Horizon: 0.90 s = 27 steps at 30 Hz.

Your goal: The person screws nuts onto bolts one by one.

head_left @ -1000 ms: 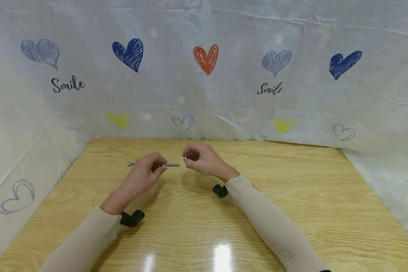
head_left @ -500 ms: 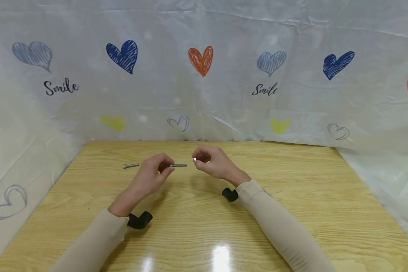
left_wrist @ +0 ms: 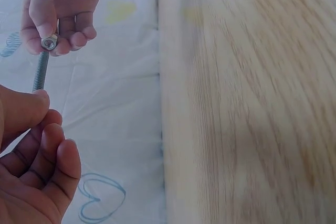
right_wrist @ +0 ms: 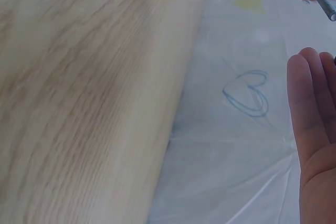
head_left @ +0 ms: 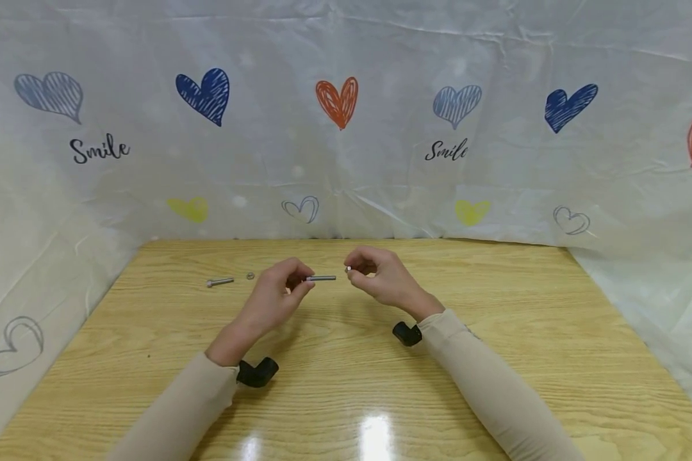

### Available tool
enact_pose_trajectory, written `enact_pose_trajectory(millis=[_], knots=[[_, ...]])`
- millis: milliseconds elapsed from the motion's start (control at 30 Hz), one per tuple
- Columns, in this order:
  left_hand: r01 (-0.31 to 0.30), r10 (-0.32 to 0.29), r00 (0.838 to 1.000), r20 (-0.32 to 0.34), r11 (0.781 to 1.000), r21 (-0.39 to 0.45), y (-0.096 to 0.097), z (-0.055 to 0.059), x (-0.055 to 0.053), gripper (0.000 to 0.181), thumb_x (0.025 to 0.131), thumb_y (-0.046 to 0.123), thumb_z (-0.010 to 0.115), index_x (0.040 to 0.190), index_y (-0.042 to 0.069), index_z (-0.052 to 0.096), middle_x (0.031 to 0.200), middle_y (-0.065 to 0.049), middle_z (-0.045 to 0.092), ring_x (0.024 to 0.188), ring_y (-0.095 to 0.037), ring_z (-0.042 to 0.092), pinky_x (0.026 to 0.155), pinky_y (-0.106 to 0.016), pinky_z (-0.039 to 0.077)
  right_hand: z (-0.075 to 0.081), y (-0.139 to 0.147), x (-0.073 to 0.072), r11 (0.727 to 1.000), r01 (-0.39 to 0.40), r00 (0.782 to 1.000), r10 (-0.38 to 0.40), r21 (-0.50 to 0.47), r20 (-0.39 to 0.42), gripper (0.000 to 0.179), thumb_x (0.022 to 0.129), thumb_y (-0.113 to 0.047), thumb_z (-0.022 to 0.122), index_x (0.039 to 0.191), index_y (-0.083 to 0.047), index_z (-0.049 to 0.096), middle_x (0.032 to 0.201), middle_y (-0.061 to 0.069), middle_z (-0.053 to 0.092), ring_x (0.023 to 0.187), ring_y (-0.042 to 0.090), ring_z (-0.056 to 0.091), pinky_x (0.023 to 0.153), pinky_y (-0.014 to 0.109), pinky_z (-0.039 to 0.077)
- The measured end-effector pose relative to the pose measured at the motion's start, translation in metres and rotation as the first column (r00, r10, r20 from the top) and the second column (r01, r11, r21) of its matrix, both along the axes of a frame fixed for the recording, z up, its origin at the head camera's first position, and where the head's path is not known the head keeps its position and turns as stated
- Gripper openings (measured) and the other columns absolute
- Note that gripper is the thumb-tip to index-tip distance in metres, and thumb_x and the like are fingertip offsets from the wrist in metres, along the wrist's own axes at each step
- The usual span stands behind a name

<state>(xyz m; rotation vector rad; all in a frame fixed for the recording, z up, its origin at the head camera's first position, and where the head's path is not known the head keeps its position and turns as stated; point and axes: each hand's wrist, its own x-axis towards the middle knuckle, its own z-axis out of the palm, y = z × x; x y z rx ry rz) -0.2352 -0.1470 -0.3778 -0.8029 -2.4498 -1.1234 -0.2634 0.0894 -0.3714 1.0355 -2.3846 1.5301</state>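
My left hand (head_left: 275,296) pinches a silver bolt (head_left: 323,278) between thumb and fingers, its threaded end pointing right and its head hidden in the hand. To the right, my right hand (head_left: 389,278) pinches a small hex nut (head_left: 348,269) between thumb and fingertips. A short gap separates nut and bolt tip in the head view. In the left wrist view the nut (left_wrist: 49,43) shows its hole, close by the end of the threaded shank (left_wrist: 40,72). The bolt's tip (right_wrist: 332,17) also shows at the top right of the right wrist view.
A second bolt (head_left: 220,282) and a loose nut (head_left: 250,276) lie on the wooden table (head_left: 334,371) left of my left hand. A white cloth (head_left: 392,186) printed with hearts hangs behind the table. Black wrist mounts (head_left: 257,372) sit under both wrists.
Both hands have shifted right over the table, still holding bolt and nut apart. The second bolt and then the loose nut have come into full view behind the left hand.
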Motion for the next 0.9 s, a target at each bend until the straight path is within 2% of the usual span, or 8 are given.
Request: enact_pose_trajectory(millis=[200, 367, 567, 733, 900], knots=[[0.013, -0.013, 1.0, 0.007, 1.0, 0.01, 0.008, -0.002, -0.001, 0.009, 0.089, 0.004, 0.067, 0.098, 0.003, 0.064, 0.083, -0.001, 0.061, 0.069, -0.012, 0.054, 0.061, -0.028, 0.048, 0.016, 0.008, 0.021, 1.0, 0.01, 1.0, -0.01, -0.019, -0.004, 0.011, 0.089, 0.003, 0.06, 0.099, -0.001, 0.065, 0.091, 0.016, 0.065, 0.078, 0.024, 0.062, 0.071, 0.038, 0.052], [0.006, -0.006, 1.0, 0.013, 1.0, 0.021, 0.013, -0.004, -0.003, 0.009, 0.09, 0.005, 0.066, 0.098, 0.006, 0.064, 0.083, 0.0, 0.06, 0.07, -0.011, 0.054, 0.063, -0.028, 0.049, 0.019, 0.012, 0.024, 0.999, 0.021, 1.0, -0.022, -0.038, -0.009, 0.012, 0.088, 0.004, 0.061, 0.099, 0.0, 0.065, 0.092, 0.014, 0.066, 0.079, 0.024, 0.063, 0.072, 0.04, 0.053], [0.021, -0.022, 1.0, 0.012, 0.999, 0.03, 0.021, -0.002, -0.003, 0.009, 0.09, 0.005, 0.066, 0.099, 0.006, 0.063, 0.083, 0.0, 0.06, 0.069, -0.011, 0.054, 0.063, -0.028, 0.049, 0.018, 0.017, 0.025, 0.998, 0.025, 1.0, -0.026, -0.062, -0.008, 0.012, 0.088, 0.005, 0.06, 0.1, 0.003, 0.064, 0.094, 0.019, 0.065, 0.08, 0.025, 0.063, 0.073, 0.039, 0.053], [0.033, -0.033, 0.999, 0.0, 0.998, 0.044, 0.027, 0.001, -0.003, 0.009, 0.09, 0.005, 0.065, 0.099, 0.007, 0.064, 0.083, 0.0, 0.06, 0.069, -0.011, 0.055, 0.063, -0.028, 0.049, 0.017, 0.02, 0.026, 0.997, 0.022, 1.0, -0.023, -0.079, -0.008, 0.012, 0.089, 0.005, 0.06, 0.101, 0.005, 0.063, 0.093, 0.015, 0.064, 0.081, 0.025, 0.063, 0.074, 0.038, 0.053], [0.035, -0.036, 0.999, 0.011, 0.998, 0.047, 0.029, 0.002, -0.002, 0.009, 0.091, 0.005, 0.065, 0.099, 0.007, 0.063, 0.084, 0.0, 0.06, 0.07, -0.011, 0.055, 0.063, -0.029, 0.049, 0.014, 0.021, 0.027, 0.995, 0.012, 1.0, -0.009, -0.102, 0.022, 0.012, 0.09, 0.004, 0.06, 0.102, 0.004, 0.063, 0.095, 0.022, 0.063, 0.082, 0.028, 0.062, 0.075, 0.041, 0.053]])
